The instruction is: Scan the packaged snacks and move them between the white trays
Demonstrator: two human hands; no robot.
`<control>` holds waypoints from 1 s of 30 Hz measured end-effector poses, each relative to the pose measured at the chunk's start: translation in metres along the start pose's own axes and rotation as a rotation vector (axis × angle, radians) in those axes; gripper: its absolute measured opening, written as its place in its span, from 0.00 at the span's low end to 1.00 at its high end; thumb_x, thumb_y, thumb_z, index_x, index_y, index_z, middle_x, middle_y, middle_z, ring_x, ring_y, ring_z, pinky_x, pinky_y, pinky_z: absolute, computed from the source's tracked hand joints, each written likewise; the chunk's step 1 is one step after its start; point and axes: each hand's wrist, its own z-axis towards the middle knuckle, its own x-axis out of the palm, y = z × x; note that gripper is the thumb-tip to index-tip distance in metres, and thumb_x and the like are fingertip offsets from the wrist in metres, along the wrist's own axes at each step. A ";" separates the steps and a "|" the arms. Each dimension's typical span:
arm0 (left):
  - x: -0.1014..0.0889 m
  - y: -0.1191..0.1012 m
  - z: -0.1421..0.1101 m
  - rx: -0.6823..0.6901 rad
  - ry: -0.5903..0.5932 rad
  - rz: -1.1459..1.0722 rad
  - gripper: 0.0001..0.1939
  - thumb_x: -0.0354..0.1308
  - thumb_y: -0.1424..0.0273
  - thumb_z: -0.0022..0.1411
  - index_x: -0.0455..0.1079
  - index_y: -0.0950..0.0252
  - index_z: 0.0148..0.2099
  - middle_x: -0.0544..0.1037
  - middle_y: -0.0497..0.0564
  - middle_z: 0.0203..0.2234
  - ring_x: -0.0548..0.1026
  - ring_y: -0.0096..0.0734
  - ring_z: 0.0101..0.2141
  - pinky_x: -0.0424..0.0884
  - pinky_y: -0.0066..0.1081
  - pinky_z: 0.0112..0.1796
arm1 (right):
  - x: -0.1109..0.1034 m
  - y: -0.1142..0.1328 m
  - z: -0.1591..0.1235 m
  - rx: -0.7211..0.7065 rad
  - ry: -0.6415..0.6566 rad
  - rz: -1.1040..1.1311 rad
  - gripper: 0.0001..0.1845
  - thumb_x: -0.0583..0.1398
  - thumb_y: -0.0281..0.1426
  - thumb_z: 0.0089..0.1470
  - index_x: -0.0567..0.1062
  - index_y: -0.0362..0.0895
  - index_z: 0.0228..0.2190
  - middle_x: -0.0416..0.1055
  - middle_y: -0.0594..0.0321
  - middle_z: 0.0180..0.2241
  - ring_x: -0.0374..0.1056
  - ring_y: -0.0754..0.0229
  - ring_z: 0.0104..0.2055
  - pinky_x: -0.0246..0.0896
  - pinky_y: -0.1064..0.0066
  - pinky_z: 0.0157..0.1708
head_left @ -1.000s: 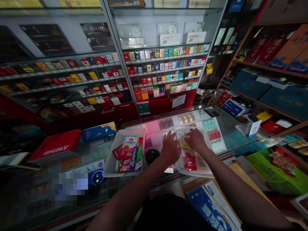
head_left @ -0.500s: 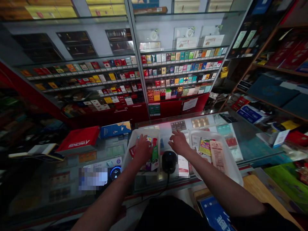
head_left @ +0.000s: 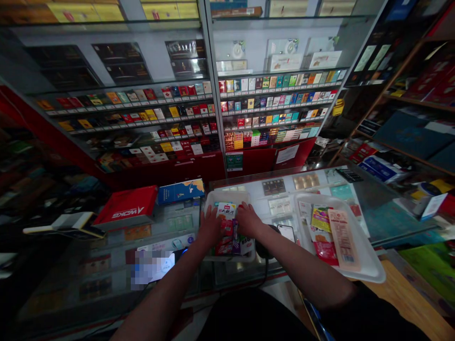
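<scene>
On the glass counter [head_left: 377, 213] stands a white tray [head_left: 227, 195] full of small snack packets [head_left: 227, 234]. My left hand [head_left: 209, 228] lies on the packets at the tray's left side, fingers curled over them. My right hand [head_left: 248, 220] rests on the packets at the tray's right side, fingers bent down onto them. Whether either hand grips a packet cannot be made out. A second white tray [head_left: 369, 267] to the right holds several flat packets, among them a yellow-green one [head_left: 320, 218] and a long pink one [head_left: 343, 239].
A black round device [head_left: 265, 248] with a cable sits under my right forearm, beside a phone [head_left: 287, 232]. A red box [head_left: 126, 206] and a blue box [head_left: 180, 190] lie at the left. Glass-fronted shelves of small packs [head_left: 270, 109] fill the wall behind; wooden shelves [head_left: 408, 102] stand at the right.
Both hands left the right tray and moved left onto the packets in the left tray. The view shifted left, so the right tray now lies further right.
</scene>
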 end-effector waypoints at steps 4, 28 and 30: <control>0.006 -0.009 -0.003 0.065 0.031 -0.049 0.25 0.65 0.56 0.55 0.75 0.61 0.53 0.59 0.61 0.70 0.45 0.62 0.72 0.42 0.62 0.67 | 0.014 0.008 0.010 -0.018 0.050 -0.023 0.29 0.65 0.40 0.51 0.78 0.40 0.53 0.67 0.40 0.59 0.45 0.32 0.69 0.39 0.43 0.66; 0.025 -0.042 -0.022 0.101 0.147 -0.144 0.57 0.65 0.47 0.48 0.52 0.66 0.74 0.52 0.66 0.72 0.37 0.66 0.72 0.30 0.61 0.68 | 0.033 0.011 0.046 0.118 0.271 -0.206 0.47 0.72 0.47 0.38 0.74 0.41 0.59 0.58 0.37 0.66 0.43 0.29 0.71 0.34 0.38 0.67; 0.024 -0.043 -0.023 0.101 0.145 -0.147 0.56 0.66 0.49 0.48 0.52 0.65 0.74 0.52 0.66 0.72 0.38 0.65 0.72 0.30 0.62 0.68 | 0.031 0.009 0.045 0.097 0.231 -0.194 0.41 0.70 0.47 0.43 0.77 0.40 0.56 0.62 0.36 0.64 0.45 0.29 0.70 0.36 0.38 0.67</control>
